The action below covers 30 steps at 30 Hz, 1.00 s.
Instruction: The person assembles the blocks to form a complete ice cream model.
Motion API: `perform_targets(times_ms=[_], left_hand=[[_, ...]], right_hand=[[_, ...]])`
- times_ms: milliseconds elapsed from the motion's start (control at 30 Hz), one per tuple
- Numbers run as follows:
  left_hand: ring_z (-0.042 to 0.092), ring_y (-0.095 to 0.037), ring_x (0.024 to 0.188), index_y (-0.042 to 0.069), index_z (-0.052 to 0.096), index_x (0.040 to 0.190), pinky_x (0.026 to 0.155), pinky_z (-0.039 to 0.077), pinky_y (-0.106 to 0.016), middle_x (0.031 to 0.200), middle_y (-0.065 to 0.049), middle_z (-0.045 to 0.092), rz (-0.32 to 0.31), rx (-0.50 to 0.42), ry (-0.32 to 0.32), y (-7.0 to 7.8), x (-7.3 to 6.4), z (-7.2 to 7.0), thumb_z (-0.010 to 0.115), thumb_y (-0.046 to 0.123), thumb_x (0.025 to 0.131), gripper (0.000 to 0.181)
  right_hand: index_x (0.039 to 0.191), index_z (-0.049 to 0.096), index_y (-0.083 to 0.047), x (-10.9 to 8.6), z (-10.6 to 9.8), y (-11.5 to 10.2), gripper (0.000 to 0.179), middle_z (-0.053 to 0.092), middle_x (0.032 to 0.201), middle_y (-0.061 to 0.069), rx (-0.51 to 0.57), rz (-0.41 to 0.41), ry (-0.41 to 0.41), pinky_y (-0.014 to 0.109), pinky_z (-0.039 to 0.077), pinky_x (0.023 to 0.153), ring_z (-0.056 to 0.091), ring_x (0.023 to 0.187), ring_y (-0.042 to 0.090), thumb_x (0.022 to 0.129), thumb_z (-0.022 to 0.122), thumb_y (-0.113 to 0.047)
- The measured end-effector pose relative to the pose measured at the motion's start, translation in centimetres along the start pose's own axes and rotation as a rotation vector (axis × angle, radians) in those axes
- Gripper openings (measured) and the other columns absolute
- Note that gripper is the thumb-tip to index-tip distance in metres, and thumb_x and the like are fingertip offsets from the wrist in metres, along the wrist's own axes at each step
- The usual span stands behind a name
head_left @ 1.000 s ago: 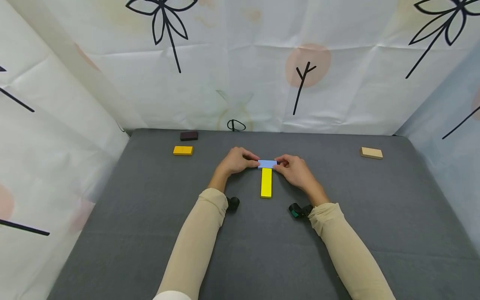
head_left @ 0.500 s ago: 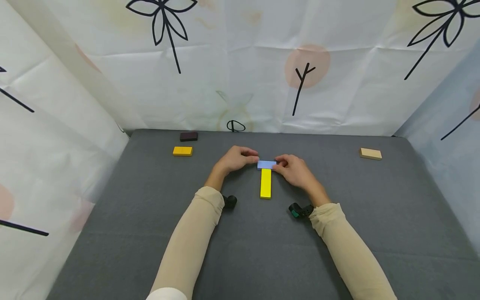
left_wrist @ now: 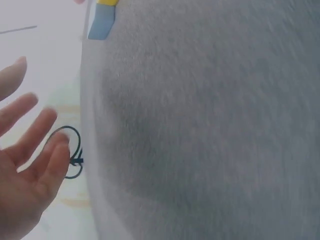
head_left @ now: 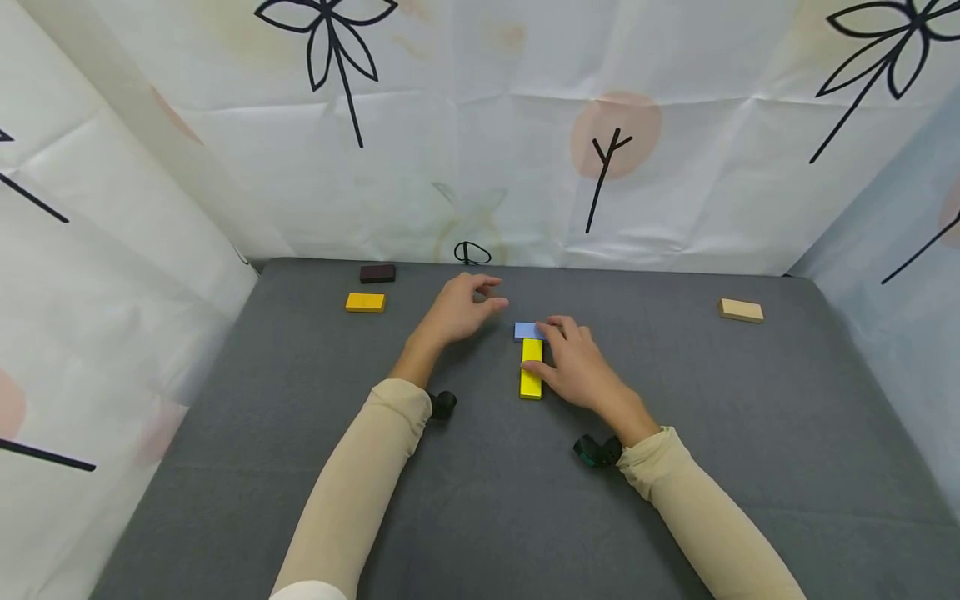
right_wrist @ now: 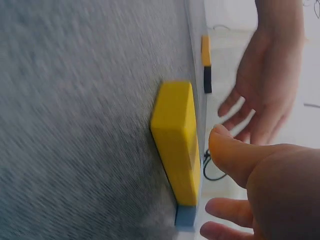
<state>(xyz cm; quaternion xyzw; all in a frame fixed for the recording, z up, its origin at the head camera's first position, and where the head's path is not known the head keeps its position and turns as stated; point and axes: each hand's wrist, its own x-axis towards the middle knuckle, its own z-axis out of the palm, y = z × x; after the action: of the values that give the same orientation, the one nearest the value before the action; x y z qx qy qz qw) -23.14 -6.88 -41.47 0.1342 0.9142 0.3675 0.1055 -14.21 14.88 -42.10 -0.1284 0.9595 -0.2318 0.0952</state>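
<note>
A long yellow block lies lengthwise on the grey table, its far end against a light blue block set crosswise, so the two form a T. My right hand hovers over them with thumb and fingers apart; in the right wrist view the thumb is clear of the yellow block. Left of the T, my left hand is raised with loosely bent fingers and nothing in it. The left wrist view shows it away from the blue block.
At the back left lie an orange-yellow block and a dark brown block. A tan wooden block is at the back right. A patterned white cloth hangs along the table's far edge.
My left hand has let go of the blue block and moved left and away from me. My right hand has released it too, spreading over the yellow block. Both blocks stay put.
</note>
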Motion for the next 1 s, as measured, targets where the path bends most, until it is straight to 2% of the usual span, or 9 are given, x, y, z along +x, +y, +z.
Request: perform_targets(times_ms=[100, 233, 400, 533, 600, 700, 1000], left_hand=[[0.045, -0.031, 0.135, 0.027, 0.048, 0.154, 0.109, 0.045, -0.052, 0.147, -0.008, 0.05, 0.004, 0.142, 0.065, 0.0, -0.4, -0.2, 0.058, 0.057, 0.099, 0.063], [0.038, -0.035, 0.14, 0.029, 0.032, 0.161, 0.111, 0.042, -0.054, 0.159, -0.011, 0.038, 0.017, 0.303, 0.12, -0.1, -0.9, -0.6, 0.047, 0.068, 0.099, 0.075], [0.027, -0.037, 0.151, 0.03, 0.02, 0.165, 0.119, 0.035, -0.058, 0.168, -0.01, 0.024, 0.033, 0.437, 0.175, -0.5, -1.3, -1.3, 0.039, 0.072, 0.099, 0.081], [0.014, -0.038, 0.158, 0.034, 0.01, 0.166, 0.128, 0.02, -0.057, 0.173, -0.007, 0.011, 0.021, 0.531, 0.199, -1.2, -1.5, -2.1, 0.037, 0.075, 0.098, 0.083], [0.009, -0.039, 0.159, 0.035, 0.006, 0.166, 0.129, 0.012, -0.058, 0.174, -0.006, 0.007, 0.012, 0.564, 0.203, -1.7, -1.6, -2.5, 0.037, 0.075, 0.098, 0.084], [0.005, -0.04, 0.16, 0.036, 0.005, 0.165, 0.129, 0.007, -0.059, 0.174, -0.005, 0.007, -0.011, 0.58, 0.211, -2.5, -1.9, -3.1, 0.037, 0.075, 0.098, 0.084], [0.001, -0.045, 0.159, 0.034, 0.005, 0.166, 0.128, 0.004, -0.064, 0.173, -0.01, 0.007, -0.088, 0.542, 0.23, -5.6, -3.1, -6.0, 0.042, 0.071, 0.099, 0.085]], right_hand=[[0.157, 0.037, -0.004, -0.3, 0.4, -0.3, 0.077, 0.028, 0.164, 0.02, -0.022, -0.014, 0.003, 0.063, 0.034, 0.117, 0.037, 0.141, 0.047, 0.098, 0.067, -0.044], [0.157, 0.038, -0.005, -0.5, 0.9, -0.5, 0.079, 0.028, 0.165, 0.02, -0.039, -0.016, 0.009, 0.065, 0.032, 0.116, 0.039, 0.139, 0.046, 0.097, 0.068, -0.046], [0.157, 0.038, -0.005, -0.6, 1.2, -0.6, 0.079, 0.03, 0.164, 0.019, -0.052, -0.021, 0.031, 0.065, 0.033, 0.113, 0.04, 0.138, 0.046, 0.097, 0.068, -0.046], [0.156, 0.04, -0.004, -0.7, 1.3, -0.5, 0.078, 0.033, 0.163, 0.017, -0.054, -0.031, 0.048, 0.063, 0.035, 0.11, 0.041, 0.135, 0.045, 0.097, 0.068, -0.045], [0.156, 0.041, -0.005, -0.7, 1.4, -0.4, 0.077, 0.034, 0.162, 0.015, -0.056, -0.038, 0.057, 0.062, 0.036, 0.108, 0.042, 0.133, 0.044, 0.096, 0.068, -0.045], [0.155, 0.042, -0.005, -0.7, 1.4, -0.3, 0.076, 0.036, 0.16, 0.014, -0.059, -0.05, 0.069, 0.061, 0.038, 0.106, 0.043, 0.132, 0.043, 0.096, 0.069, -0.046], [0.154, 0.042, -0.006, -0.8, 1.3, -0.3, 0.075, 0.038, 0.16, 0.012, -0.066, -0.055, 0.066, 0.058, 0.039, 0.101, 0.044, 0.131, 0.042, 0.097, 0.068, -0.046]])
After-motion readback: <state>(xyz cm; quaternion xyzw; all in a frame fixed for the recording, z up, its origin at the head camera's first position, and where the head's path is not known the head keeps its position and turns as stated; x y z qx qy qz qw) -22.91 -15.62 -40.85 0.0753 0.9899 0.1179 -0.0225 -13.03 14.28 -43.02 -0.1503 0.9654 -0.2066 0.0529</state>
